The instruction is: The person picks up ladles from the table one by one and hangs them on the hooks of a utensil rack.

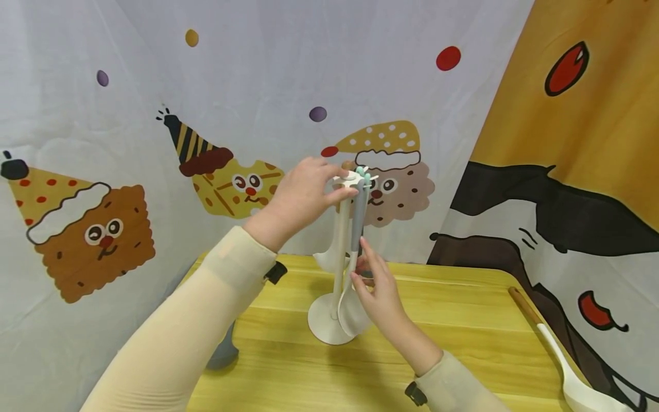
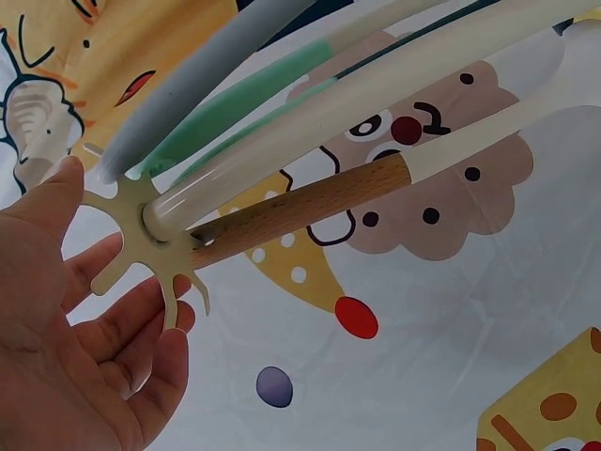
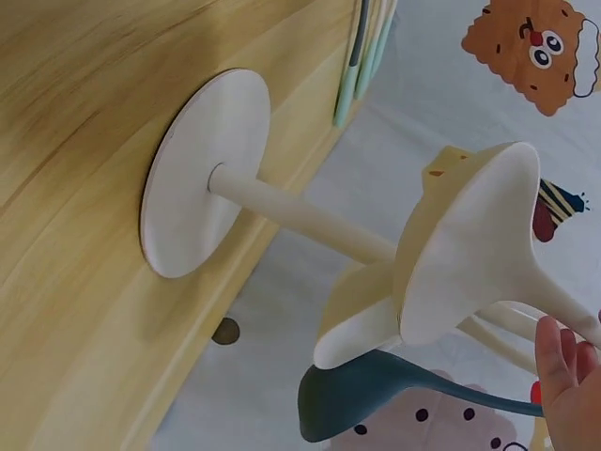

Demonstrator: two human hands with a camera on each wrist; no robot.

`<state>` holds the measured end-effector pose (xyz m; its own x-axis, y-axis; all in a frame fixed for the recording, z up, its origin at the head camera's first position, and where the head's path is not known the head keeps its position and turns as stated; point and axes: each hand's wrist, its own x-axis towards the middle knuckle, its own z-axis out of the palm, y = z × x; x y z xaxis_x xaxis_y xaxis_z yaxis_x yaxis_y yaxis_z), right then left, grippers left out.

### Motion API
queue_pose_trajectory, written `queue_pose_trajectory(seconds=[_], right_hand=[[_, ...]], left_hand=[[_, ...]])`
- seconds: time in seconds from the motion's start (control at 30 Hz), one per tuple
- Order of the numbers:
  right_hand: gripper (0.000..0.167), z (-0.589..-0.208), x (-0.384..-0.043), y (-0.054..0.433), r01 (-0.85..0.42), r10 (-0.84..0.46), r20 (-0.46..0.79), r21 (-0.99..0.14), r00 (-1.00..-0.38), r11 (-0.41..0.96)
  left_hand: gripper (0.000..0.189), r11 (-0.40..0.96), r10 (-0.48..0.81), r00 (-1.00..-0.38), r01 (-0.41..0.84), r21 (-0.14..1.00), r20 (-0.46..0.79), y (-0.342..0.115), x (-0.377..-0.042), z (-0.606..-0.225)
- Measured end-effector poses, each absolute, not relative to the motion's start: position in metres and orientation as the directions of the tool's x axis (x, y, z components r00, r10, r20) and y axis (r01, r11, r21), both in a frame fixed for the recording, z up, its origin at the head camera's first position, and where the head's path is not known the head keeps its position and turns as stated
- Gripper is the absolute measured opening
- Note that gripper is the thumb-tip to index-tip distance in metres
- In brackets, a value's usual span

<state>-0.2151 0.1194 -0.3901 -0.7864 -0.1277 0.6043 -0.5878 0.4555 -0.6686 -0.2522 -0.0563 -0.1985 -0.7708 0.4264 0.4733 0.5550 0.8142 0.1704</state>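
A cream utensil stand (image 1: 338, 257) with a round base stands upright on the table. At its top, my left hand (image 1: 304, 191) grips the hooked disc (image 2: 122, 230), thumb and fingers around its arms. A white ladle (image 1: 352, 313) with a grey handle (image 2: 202, 80) hangs from the stand. My right hand (image 1: 381, 286) holds this ladle at its neck, thumb and fingertips against it. Also hanging there are green-handled utensils (image 2: 254, 99) and one with a wooden handle (image 2: 310, 202). A dark green utensil head (image 3: 347, 399) hangs behind the white ones.
A white utensil with a wooden handle (image 1: 561, 355) lies along the table's right edge. Partly behind my left sleeve is a grey utensil head (image 1: 223, 350). Green-handled utensils (image 3: 349, 89) lie near the edge of the wooden table (image 1: 437, 320). A printed cloth (image 1: 257, 74) hangs behind.
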Motion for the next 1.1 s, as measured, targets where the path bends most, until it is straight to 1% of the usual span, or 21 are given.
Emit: queue_pose_trajectory(seconds=[0.23, 0.43, 0.83, 1.1], right_hand=[[0.076, -0.393, -0.216, 0.125, -0.572, -0.16, 0.576, -0.661, -0.802, 0.486], [0.073, -0.393, -0.216, 0.131, -0.554, -0.175, 0.546, -0.678, -0.82, 0.483], [0.067, -0.4, -0.217, 0.161, -0.514, -0.112, 0.535, -0.7, -0.837, 0.496], [0.064, -0.404, -0.217, 0.182, -0.479, -0.083, 0.52, -0.697, -0.85, 0.534]], left_hand=[[0.049, 0.818, 0.424, -0.774, 0.55, 0.168, 0.47, -0.056, -0.253, -0.199], [0.049, 0.812, 0.429, -0.769, 0.559, 0.172, 0.473, -0.056, -0.254, -0.199], [0.049, 0.813, 0.427, -0.768, 0.557, 0.169, 0.477, -0.057, -0.253, -0.2], [0.048, 0.812, 0.425, -0.777, 0.554, 0.183, 0.465, -0.057, -0.252, -0.199]])
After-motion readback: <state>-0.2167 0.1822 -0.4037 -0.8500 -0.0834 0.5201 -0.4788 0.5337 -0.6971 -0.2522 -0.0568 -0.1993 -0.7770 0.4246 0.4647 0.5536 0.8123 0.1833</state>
